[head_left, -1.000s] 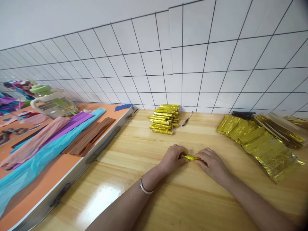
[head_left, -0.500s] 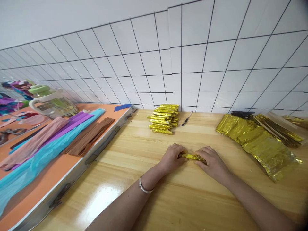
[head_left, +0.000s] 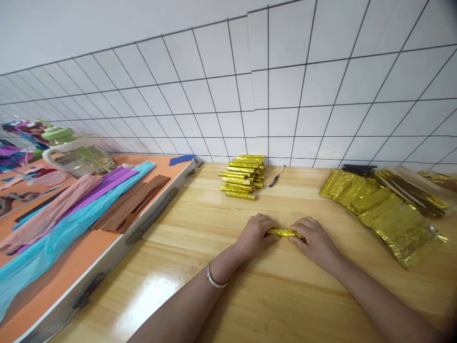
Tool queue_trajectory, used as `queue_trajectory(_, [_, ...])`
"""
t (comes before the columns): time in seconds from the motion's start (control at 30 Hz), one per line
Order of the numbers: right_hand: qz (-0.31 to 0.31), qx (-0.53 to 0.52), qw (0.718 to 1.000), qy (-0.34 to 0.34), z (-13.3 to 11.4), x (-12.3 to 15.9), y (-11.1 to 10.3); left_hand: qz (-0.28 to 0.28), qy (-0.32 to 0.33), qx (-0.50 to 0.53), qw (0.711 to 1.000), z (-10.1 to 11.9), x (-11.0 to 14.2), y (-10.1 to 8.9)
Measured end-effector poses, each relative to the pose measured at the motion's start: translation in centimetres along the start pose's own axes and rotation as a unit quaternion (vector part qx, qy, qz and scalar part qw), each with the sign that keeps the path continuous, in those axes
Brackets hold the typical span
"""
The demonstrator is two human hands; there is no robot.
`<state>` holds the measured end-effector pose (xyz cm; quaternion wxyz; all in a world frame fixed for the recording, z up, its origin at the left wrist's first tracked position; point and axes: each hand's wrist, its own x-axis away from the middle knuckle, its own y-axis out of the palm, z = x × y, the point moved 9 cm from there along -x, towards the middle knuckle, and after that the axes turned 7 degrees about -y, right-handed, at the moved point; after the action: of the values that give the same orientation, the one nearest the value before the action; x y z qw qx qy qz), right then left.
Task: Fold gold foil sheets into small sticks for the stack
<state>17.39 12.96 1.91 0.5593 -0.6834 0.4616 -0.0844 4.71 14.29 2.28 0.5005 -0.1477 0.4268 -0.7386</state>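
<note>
**First voice:** What fills most of your view?

**Second voice:** A white wall (head_left: 221, 62) with a dark grid, then the pale wooden tabletop (head_left: 185, 224) in front of you. To your left is an orange surface (head_left: 64, 269) with a raised edge, bearing long blue, purple, pink and brown paper strips (head_left: 107, 197). Flat, creased gold foil (head_left: 387, 214) spreads at your right; a clear pitcher (head_left: 76, 155) with a green lid stands at the far left.

**First voice:** And your hands?

**Second voice:** Both are near the middle of the tabletop. Your left hand (head_left: 255, 236) pinches one end of a narrow gold strip (head_left: 283, 233) between its fingers; the fingers of your right hand (head_left: 314, 243) pinch the other. The strip runs crosswise between them, its ends partly hidden.

**First voice:** How far along does it look?

**Second voice:** Beyond your hands is a stack of slim gold pieces (head_left: 244, 176), seemingly already shaped, with a pen (head_left: 277, 176) just to its right. The strip you hold looks narrow along its middle, though you can't tell whether it is finished. The wide foil appears unshaped; how many pieces it would make can't be told.
</note>
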Motion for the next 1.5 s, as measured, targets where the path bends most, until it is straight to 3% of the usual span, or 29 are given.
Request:
queue_trajectory(0.17, [0.016, -0.034, 0.999, 0.004, -1.2, -0.3, -0.8, -0.013, 0.014, 0.012, 1.0, 1.0, 0.3, 0.2])
queue_trajectory(0.3, [0.091, -0.086, 0.992, 0.024, -2.9, -0.5, -3.3, -0.018, -0.034, 0.182, 0.982, 1.0, 0.4, 0.3])
queue_trajectory(0.4, [0.154, -0.108, 0.979, 0.078, -3.7, -0.3, -5.4, -0.029, -0.096, 0.409, 0.907, 0.8, 0.7, 0.9])
queue_trajectory(0.5, [0.195, -0.118, 0.971, 0.076, -5.0, -0.1, -7.0, -0.057, -0.11, 0.532, 0.837, 1.9, 1.1, 1.5])
queue_trajectory(0.67, [0.231, -0.094, 0.968, -0.004, -6.8, 0.1, -8.2, -0.094, -0.08, 0.593, 0.795, 4.2, 1.3, 1.6])
queue_trajectory(1.07, [0.252, -0.035, 0.965, -0.055, -6.7, 0.5, -8.5, -0.101, -0.108, 0.594, 0.791, 3.3, 1.5, 2.7])
queue_trajectory(1.5, [0.228, -0.045, 0.971, -0.064, -5.9, 0.1, -8.6, -0.066, -0.125, 0.545, 0.826, 2.2, 1.2, 1.9])
